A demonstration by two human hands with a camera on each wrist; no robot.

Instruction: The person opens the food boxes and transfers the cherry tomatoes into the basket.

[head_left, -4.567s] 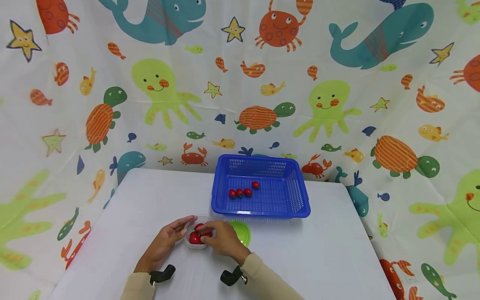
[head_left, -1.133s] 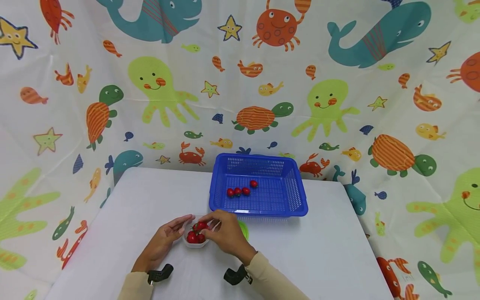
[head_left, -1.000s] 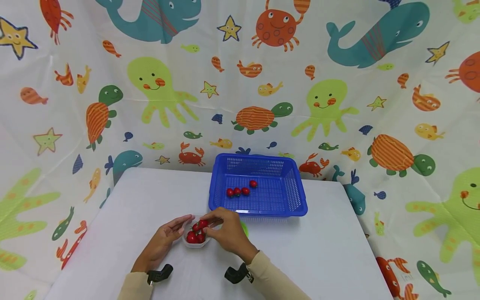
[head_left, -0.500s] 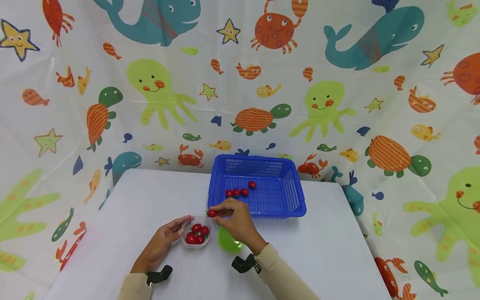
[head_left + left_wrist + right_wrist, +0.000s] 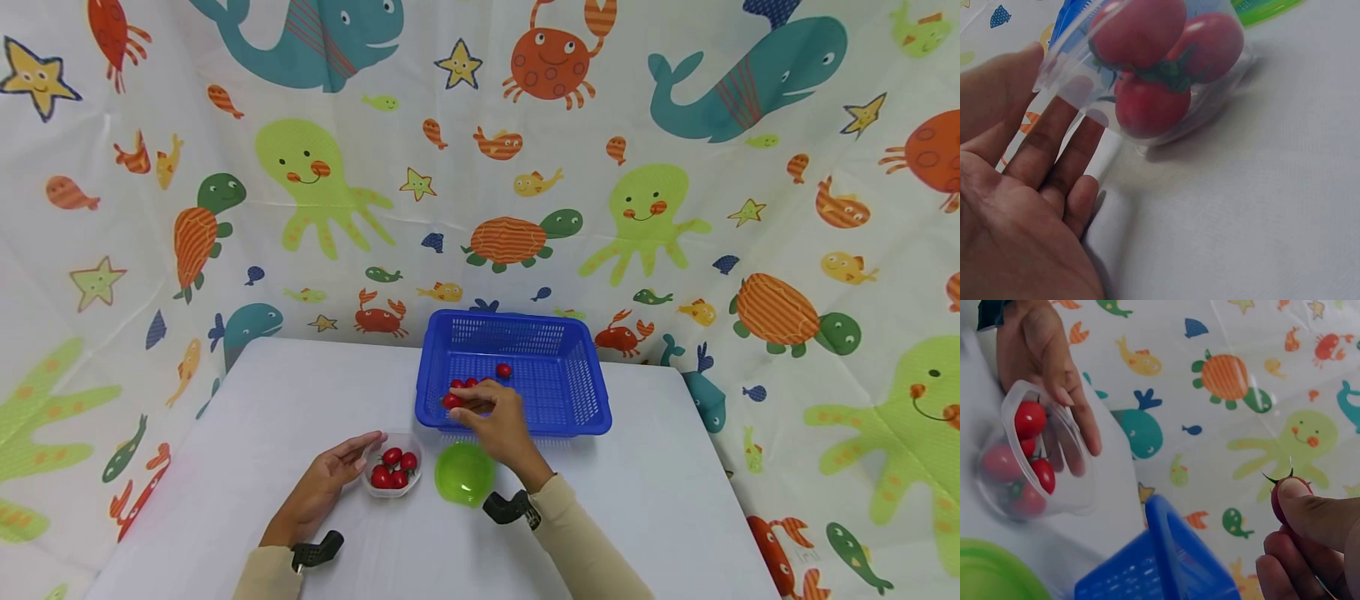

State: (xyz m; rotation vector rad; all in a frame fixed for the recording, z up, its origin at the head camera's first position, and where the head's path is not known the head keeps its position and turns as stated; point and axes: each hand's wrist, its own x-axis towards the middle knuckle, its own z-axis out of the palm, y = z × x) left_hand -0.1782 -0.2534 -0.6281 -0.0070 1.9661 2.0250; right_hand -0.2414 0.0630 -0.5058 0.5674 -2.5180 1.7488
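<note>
My right hand (image 5: pixel 501 425) pinches a cherry tomato (image 5: pixel 452 401) between thumb and fingertips, over the front left part of the blue basket (image 5: pixel 558 396). The tomato's green calyx shows in the right wrist view. My left hand (image 5: pixel 321 485) rests against the left side of a clear plastic container (image 5: pixel 390 492), its fingers fairly straight along the outer wall and the thumb at the rim. Several cherry tomatoes (image 5: pixel 1154 106) with green stems sit in the container. More tomatoes (image 5: pixel 504 370) lie in the basket, some partly hidden behind my right hand.
A round, translucent green lid (image 5: pixel 465 475) lies on the white table (image 5: pixel 645 483), right of the container and in front of the basket. A sheet printed with sea animals (image 5: pixel 517 240) hangs behind the table and at both sides.
My right hand has lifted a tomato out of the container and carried it right and away from me to the basket, uncovering the green lid. My left hand has stayed at the container.
</note>
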